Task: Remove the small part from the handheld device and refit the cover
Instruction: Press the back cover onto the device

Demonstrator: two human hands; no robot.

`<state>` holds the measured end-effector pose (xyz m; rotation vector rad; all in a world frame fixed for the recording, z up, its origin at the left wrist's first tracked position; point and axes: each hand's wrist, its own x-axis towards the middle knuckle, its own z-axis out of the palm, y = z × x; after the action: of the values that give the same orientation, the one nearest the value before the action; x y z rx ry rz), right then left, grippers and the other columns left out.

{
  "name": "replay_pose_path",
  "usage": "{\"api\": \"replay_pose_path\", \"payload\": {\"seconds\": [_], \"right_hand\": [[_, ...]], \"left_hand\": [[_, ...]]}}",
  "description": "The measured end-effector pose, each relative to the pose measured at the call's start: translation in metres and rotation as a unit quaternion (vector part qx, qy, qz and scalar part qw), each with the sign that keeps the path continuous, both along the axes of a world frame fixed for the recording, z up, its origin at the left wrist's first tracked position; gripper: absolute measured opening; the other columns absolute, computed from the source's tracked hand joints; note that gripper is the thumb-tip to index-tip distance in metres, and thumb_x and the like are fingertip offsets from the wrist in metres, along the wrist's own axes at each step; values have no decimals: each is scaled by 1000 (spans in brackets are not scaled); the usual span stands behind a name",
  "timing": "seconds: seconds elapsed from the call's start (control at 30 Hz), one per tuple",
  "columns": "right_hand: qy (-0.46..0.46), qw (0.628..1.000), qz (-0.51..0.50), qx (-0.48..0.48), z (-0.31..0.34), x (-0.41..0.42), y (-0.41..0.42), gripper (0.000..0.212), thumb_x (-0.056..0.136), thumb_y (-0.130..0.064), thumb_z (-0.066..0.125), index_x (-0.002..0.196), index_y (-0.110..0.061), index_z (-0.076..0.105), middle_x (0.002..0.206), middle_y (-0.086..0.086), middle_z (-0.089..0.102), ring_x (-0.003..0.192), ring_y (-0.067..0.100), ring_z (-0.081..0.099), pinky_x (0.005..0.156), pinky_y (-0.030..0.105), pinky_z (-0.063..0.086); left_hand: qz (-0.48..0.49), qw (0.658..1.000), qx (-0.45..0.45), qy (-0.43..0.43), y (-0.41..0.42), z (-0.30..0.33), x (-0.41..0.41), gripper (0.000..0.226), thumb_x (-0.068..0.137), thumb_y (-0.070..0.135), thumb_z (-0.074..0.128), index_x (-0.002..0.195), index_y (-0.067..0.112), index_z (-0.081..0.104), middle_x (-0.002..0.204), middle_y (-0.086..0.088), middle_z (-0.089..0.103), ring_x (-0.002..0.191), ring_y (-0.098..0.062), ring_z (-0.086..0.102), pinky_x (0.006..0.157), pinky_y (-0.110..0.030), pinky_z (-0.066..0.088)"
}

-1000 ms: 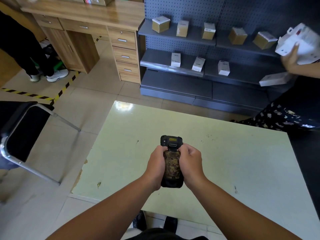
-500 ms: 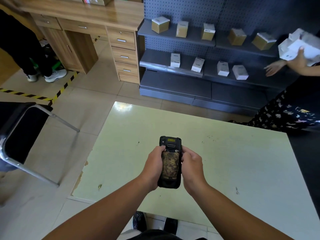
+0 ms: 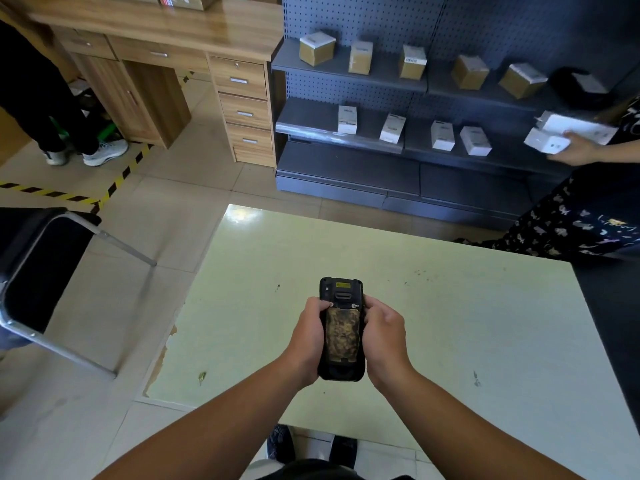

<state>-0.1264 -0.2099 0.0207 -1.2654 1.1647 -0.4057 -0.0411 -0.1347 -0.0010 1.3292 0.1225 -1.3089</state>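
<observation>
A black handheld device [image 3: 341,292] is held back side up over the pale green table [image 3: 467,323]. A mottled brown-yellow cover [image 3: 343,332] lies on its back. My left hand [image 3: 310,336] grips the device's left side, thumb resting at the cover's upper left corner. On the right side my right hand [image 3: 384,336] clasps it, thumb near the cover's upper right corner. No small part is visible.
A black chair with a metal frame [image 3: 41,271] stands left of the table. Beyond are a wooden desk with drawers [image 3: 242,95] and grey shelves with small boxes [image 3: 391,128]. A person [image 3: 581,216] at the right holds white boxes; another person's legs [image 3: 62,109] stand far left.
The device has tilted slightly and my thumbs have shifted up toward the top corners of the cover. The person at the right has lowered the white boxes toward the shelf.
</observation>
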Motion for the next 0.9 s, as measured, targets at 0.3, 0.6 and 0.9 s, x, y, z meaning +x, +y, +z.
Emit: {"api": "replay_pose_path", "payload": {"seconds": [0.3, 0.6, 0.9], "right_hand": [[197, 932, 205, -226, -11, 0, 24, 102, 78, -63, 67, 159, -36, 13, 129, -9, 45, 122, 9, 45, 97, 32, 50], [352, 872, 306, -150, -30, 31, 12, 113, 72, -51, 74, 157, -44, 0, 121, 6, 43, 103, 28, 64, 83, 38, 58], [391, 854, 312, -145, -77, 62, 11, 91, 75, -50, 77, 146, -33, 24, 117, 7, 47, 91, 28, 60, 72, 35, 52]], "left_hand": [[24, 999, -15, 45, 5, -10, 25, 80, 95, 78, 25, 100, 23, 84, 105, -11, 82, 89, -25, 78, 68, -34, 62], [-59, 996, 35, 60, 12, -33, 31, 84, 91, 83, 27, 127, 22, 71, 126, -12, 75, 119, -26, 70, 103, -41, 50], [-122, 985, 113, -53, 20, -56, 63, 66, 105, 62, 22, 136, 20, 62, 114, -3, 75, 106, -18, 69, 99, -38, 54]]}}
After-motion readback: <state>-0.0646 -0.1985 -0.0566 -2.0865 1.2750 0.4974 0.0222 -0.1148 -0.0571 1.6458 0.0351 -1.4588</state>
